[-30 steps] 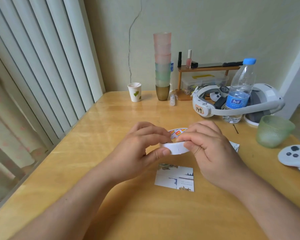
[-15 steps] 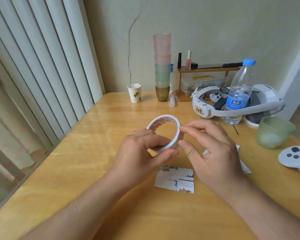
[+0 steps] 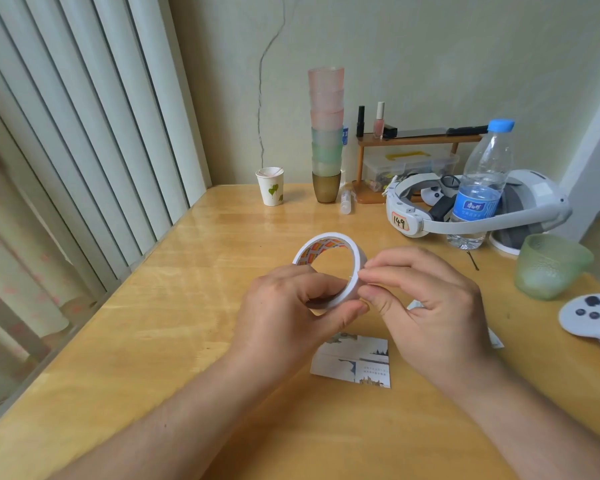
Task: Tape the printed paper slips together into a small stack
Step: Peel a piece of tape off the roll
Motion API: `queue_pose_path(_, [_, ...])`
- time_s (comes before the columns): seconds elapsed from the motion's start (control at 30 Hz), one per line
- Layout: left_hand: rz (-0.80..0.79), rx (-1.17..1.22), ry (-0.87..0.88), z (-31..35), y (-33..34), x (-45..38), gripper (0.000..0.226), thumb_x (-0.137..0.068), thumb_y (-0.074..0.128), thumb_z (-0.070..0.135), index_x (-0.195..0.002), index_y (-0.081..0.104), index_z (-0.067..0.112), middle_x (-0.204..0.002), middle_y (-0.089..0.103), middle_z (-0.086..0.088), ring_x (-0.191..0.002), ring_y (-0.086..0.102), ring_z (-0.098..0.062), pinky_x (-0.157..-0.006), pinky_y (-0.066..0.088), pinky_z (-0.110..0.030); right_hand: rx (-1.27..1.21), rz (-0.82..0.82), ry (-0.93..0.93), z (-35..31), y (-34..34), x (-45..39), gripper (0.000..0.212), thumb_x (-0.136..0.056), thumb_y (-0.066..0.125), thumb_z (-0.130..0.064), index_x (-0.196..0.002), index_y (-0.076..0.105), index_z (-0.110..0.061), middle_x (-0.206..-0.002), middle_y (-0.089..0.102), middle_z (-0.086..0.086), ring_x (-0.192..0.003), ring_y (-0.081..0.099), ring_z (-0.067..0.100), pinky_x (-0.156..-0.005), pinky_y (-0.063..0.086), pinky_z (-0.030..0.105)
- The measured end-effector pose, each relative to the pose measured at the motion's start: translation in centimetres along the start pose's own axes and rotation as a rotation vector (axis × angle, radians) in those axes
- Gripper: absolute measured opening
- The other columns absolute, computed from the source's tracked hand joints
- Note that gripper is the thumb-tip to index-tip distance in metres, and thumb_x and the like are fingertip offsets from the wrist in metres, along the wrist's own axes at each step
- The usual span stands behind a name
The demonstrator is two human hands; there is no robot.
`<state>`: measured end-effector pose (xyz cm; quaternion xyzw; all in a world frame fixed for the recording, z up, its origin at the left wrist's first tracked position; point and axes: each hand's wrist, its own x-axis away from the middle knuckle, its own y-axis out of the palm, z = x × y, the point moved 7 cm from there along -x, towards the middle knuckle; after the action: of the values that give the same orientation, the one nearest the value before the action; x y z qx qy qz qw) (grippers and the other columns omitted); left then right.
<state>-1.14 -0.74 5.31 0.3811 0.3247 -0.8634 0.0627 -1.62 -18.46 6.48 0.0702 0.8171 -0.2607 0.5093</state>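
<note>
both hands meet at the centre of the frame, raised above the desk point(image 3: 194, 306). left hand point(image 3: 284, 317) grips the tape roll point(image 3: 329, 268), fingers curled through its ring and thumb under the lower edge. right hand point(image 3: 426, 306) pinches thumb and forefinger at the roll's right rim; whether a tape end is caught between them is too small to tell. just below the hands, a printed paper slip point(image 3: 355, 362) lies flat on the desk, and another slip point(image 3: 494, 341) peeks out from behind the right hand. toward the upper right of the frame stand a water bottle point(image 3: 482, 181), a white headset point(image 3: 471, 213) and a green cup point(image 3: 548, 265), with a white controller point(image 3: 593, 315) at the right edge. at upper centre a tower of stacked cups point(image 3: 326, 133) stands beside a paper cup point(image 3: 271, 185), and a small wooden shelf point(image 3: 416, 140) is against the wall.
</note>
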Motion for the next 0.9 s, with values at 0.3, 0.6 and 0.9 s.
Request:
queue_pose_path(0.3, [-0.002,-0.06,0.089,0.36,0.2,0.09,0.025,-0.083,0.08,0.053,-0.092,0.082,0.03,-0.071,0.067,0.016,-0.069,0.061,-0.004,-0.066,0.054,-0.037,-0.041,-0.061,0.048,0.31,0.05,-0.25,0.005,-0.087,0.078,-0.007,-0.083,0.076,-0.008,-0.092,0.064,-0.003,-0.083,0.064,0.017,-0.072,0.052,0.036])
queue_pose_path(0.6, [0.009,-0.038,0.065,0.52,-0.05,0.04,0.023,-0.082,0.079,0.054,-0.089,0.081,0.032,-0.069,0.066,0.017,-0.068,0.059,-0.003,-0.064,0.053,-0.034,-0.025,-0.037,0.036,0.28,-0.12,-0.22,0.009,-0.087,0.08,-0.005,-0.095,0.079,-0.008,-0.096,0.067,-0.002,-0.086,0.065,0.015,-0.072,0.054,0.034])
queue_pose_path(0.9, [-0.008,-0.032,0.082,0.78,0.38,0.2,0.028,-0.084,0.076,0.057,-0.09,0.082,0.03,-0.071,0.065,0.017,-0.069,0.06,-0.003,-0.066,0.054,-0.034,-0.034,0.006,-0.012,0.16,-0.47,-0.33,0.003,-0.087,0.078,-0.003,-0.085,0.079,-0.004,-0.089,0.067,0.002,-0.081,0.066,0.019,-0.068,0.052,0.034])
